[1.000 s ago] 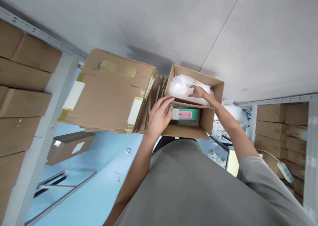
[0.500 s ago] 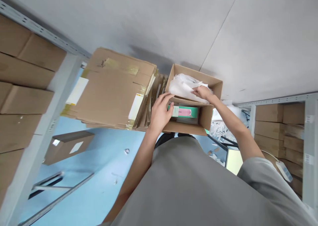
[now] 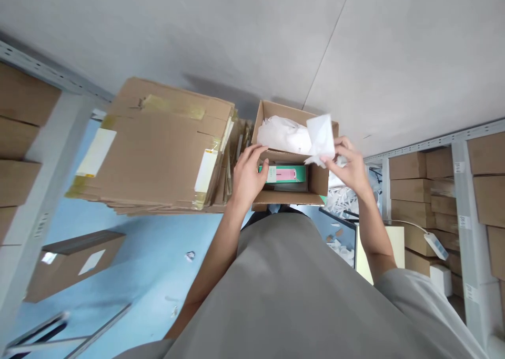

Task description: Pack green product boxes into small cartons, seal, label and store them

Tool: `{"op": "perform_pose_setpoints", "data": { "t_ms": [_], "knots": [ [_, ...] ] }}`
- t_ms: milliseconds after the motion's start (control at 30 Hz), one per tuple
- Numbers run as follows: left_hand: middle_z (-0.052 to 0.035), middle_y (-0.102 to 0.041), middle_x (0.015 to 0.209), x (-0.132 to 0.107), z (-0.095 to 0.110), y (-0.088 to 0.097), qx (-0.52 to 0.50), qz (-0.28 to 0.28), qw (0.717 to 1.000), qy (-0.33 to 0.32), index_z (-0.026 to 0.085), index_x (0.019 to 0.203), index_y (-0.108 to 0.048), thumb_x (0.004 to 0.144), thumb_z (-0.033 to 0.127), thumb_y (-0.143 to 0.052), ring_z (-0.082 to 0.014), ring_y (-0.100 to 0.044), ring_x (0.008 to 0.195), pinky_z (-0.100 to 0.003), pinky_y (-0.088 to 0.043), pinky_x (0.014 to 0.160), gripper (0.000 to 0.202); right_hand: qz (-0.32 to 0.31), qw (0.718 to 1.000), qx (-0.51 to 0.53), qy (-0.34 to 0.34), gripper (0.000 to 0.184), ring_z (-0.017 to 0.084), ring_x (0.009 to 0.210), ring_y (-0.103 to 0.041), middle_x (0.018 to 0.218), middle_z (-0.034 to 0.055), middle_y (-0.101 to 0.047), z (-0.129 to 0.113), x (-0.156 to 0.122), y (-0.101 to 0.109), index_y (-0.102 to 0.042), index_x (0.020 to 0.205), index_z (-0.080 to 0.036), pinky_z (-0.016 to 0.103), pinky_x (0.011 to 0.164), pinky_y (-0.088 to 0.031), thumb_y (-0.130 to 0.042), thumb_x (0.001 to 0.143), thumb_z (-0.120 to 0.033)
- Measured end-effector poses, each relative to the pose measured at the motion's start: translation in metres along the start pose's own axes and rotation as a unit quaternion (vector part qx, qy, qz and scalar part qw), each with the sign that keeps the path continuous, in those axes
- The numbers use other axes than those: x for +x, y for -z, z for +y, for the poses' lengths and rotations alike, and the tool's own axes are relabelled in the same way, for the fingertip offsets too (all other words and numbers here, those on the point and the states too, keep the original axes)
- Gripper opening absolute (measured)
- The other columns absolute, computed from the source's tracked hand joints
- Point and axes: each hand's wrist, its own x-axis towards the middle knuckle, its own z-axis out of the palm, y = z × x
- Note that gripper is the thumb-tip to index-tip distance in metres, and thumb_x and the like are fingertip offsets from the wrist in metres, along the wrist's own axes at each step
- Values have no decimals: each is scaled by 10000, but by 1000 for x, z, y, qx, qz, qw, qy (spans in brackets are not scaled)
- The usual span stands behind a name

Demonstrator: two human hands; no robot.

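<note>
My right hand (image 3: 349, 167) pinches a crumpled white packing sheet (image 3: 321, 134) and holds it up over the right end of the rear cardboard box (image 3: 278, 110). More white wrapping (image 3: 283, 134) lies in that box. Directly in front is an open cardboard box (image 3: 317, 178). Inside it lies a green-and-white package (image 3: 284, 174) with a pink bottle-like picture or item on its face. My left hand (image 3: 249, 174) rests at the left edge of the front box, thumb and fingers apart, its thumb close to the package's left end.
Left of the boxes lies a stack of flattened cardboard (image 3: 158, 149). A closed carton (image 3: 74, 264) sits lower left on the blue floor (image 3: 153, 264). Racks of boxes (image 3: 410, 193) stand on both sides. White paper scraps (image 3: 343, 204) fill a spot at right. A grey wall (image 3: 236, 38) is behind.
My right hand has lifted a white packing sheet out of the rear box and moved right with it. My left hand stays at the front box's left edge. The view has shifted slightly.
</note>
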Motion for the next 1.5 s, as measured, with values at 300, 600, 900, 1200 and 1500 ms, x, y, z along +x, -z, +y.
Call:
{"op": "perform_pose_setpoints", "data": {
  "t_ms": [300, 600, 900, 1200, 1500],
  "knots": [
    [-110, -719, 1541, -1, 1, 1, 12, -7, 1000, -6, 268, 1447, -750, 1043, 192, -620, -320, -678, 1485, -480, -509, 1322, 431, -310, 881, -356, -20, 286, 310, 1163, -710, 1205, 175, -802, -13, -16, -71, -834, 1195, -185, 398, 1002, -495, -553, 1142, -162],
    [-96, -720, 1546, -1, 0, 2, 35, -10, 999, -9, 288, 1471, -740, 1060, 182, -594, -305, -682, 1488, -468, -516, 1327, 448, -271, 915, -298, -18, 249, 306, 1184, -743, 1257, 151, -819, -19, -10, -51, -795, 1329, -174, 379, 1003, -524, -670, 1143, -282],
    [-90, -739, 1533, -1, 3, 5, 38, -5, 999, -15, 282, 1461, -738, 1097, 206, -566, -273, -706, 1464, -445, -541, 1298, 410, -198, 961, -170, -87, 260, 255, 1040, -807, 1196, 85, -880, 91, 98, -60, -829, 1316, -214, 341, 986, -546, -733, 1083, -280],
    [-89, -740, 1538, 2, 1, 1, 41, 7, 999, -7, 278, 1437, -738, 1105, 218, -570, -261, -708, 1467, -437, -541, 1301, 376, -435, 831, -309, -158, 695, 354, 1382, -715, 1558, 225, -738, 159, 142, -157, -610, 1673, -181, 383, 1092, -538, -826, 1017, -256],
    [-83, -742, 1528, 1, 3, 0, 36, 12, 999, 4, 291, 1437, -744, 1093, 200, -573, -268, -710, 1461, -439, -549, 1292, 395, -360, 879, -286, -127, 317, 314, 1229, -763, 1363, 183, -831, 146, 128, -140, -803, 1315, -178, 372, 1027, -555, -574, 1099, -219]
  ]
}}
